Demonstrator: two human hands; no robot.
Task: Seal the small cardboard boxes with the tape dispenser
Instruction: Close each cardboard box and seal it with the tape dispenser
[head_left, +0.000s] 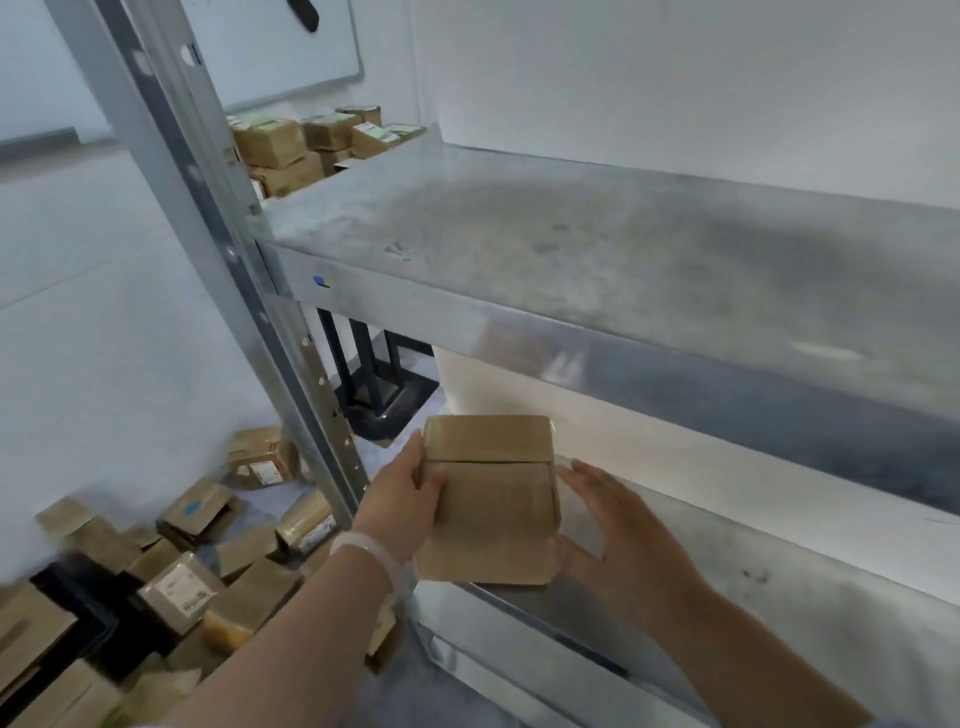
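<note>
A small brown cardboard box sits at the front left edge of the lower metal shelf. A seam between its top flaps runs across it. My left hand grips the box's left side, thumb on top and fingers behind. My right hand lies against the box's right side with fingers straight and spread. No tape dispenser is in view.
An upper metal shelf hangs over the lower one. A slanted steel upright stands at the left. Many small cardboard boxes lie heaped on the floor at lower left, and more boxes are stacked behind the rack.
</note>
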